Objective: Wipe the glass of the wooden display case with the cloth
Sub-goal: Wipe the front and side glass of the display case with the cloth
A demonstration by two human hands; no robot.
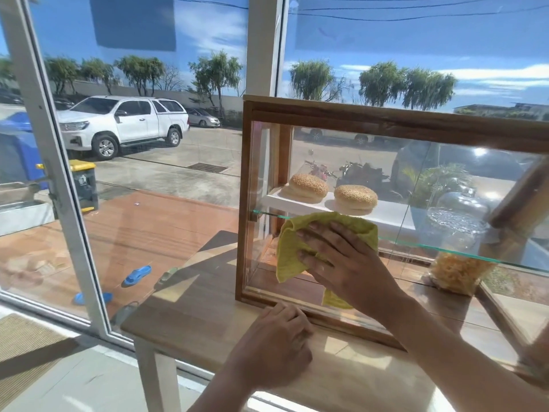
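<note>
R hand [341, 263] flat, fingers straight, pressing yellow cloth [292, 251] onto front glass [416, 203] of wooden display case [386, 120], lower-left pane. Cloth partly hidden under palm. L hand [277, 343] at case's bottom frame on table [193, 316], fingers curled, holding nothing visible. Case's R end cut off; jar [459, 230] inside blurry.

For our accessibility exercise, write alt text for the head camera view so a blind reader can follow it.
The right hand presses a yellow cloth flat on the front glass of a wooden display case holding two sesame buns. The left hand rests curled on the wooden table, by the case's base.
</note>
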